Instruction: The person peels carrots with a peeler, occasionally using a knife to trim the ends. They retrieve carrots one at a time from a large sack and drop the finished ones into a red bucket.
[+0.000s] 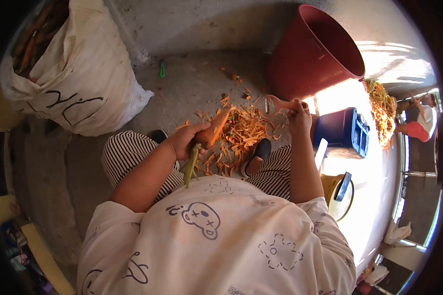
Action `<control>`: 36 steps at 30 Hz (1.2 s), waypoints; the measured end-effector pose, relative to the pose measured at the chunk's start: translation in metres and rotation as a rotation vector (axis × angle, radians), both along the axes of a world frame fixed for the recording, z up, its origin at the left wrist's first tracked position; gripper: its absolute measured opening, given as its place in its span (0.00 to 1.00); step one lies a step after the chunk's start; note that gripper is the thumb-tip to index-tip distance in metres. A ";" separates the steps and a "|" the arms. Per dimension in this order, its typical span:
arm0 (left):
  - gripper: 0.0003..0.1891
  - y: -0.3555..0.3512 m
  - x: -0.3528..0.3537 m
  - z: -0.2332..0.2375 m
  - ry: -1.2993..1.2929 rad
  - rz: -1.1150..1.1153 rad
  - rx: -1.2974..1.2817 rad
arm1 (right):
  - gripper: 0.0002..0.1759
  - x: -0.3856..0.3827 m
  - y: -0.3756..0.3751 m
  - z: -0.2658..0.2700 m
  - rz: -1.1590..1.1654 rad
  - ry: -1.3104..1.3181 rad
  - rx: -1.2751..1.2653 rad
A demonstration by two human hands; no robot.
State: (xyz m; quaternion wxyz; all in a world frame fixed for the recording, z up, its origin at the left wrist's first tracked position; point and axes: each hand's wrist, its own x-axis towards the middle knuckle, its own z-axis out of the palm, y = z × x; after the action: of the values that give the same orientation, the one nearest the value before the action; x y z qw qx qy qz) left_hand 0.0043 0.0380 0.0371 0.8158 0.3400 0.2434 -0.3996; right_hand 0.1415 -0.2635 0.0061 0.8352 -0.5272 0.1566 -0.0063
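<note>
My left hand [186, 141] is wrapped round a thick orange carrot [214, 130], its green stem end toward me and its tip pointing away. Part of the carrot's side looks brighter, as if peeled. In my right hand [299, 118] is a peeler [279, 104] with an orange-brown handle, held to the right of the carrot and apart from it. Below both hands, a heap of orange peelings [246, 129] lies on the floor between my feet.
To the left stands a white sack [91, 73] full of carrots. A dark red bin [293, 64], a blue jerrycan [337, 132] and a yellowish container [335, 194] are on the right. A green clip-like piece [162, 70] lies ahead. Another person [426, 118] sits far right near more peelings [379, 110].
</note>
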 end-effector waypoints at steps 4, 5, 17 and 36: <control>0.20 -0.002 0.010 -0.009 -0.045 -0.067 -0.101 | 0.03 -0.043 0.075 0.056 0.307 0.001 0.156; 0.21 -0.003 0.011 -0.013 -0.032 -0.086 -0.114 | 0.03 -0.058 0.088 0.063 0.426 0.014 0.200; 0.19 0.003 0.003 -0.006 -0.069 -0.084 -0.110 | 0.04 -0.016 0.036 0.033 0.041 0.054 0.037; 0.18 -0.006 0.008 -0.006 -0.098 -0.118 0.041 | 0.05 -0.062 0.088 0.055 0.509 -0.005 0.203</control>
State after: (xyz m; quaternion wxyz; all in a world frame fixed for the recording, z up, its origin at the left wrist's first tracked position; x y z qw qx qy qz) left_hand 0.0128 0.0317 0.0311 0.7946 0.3896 0.1907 -0.4247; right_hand 0.0798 -0.1750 0.0616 0.8589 -0.4630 0.0166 0.2184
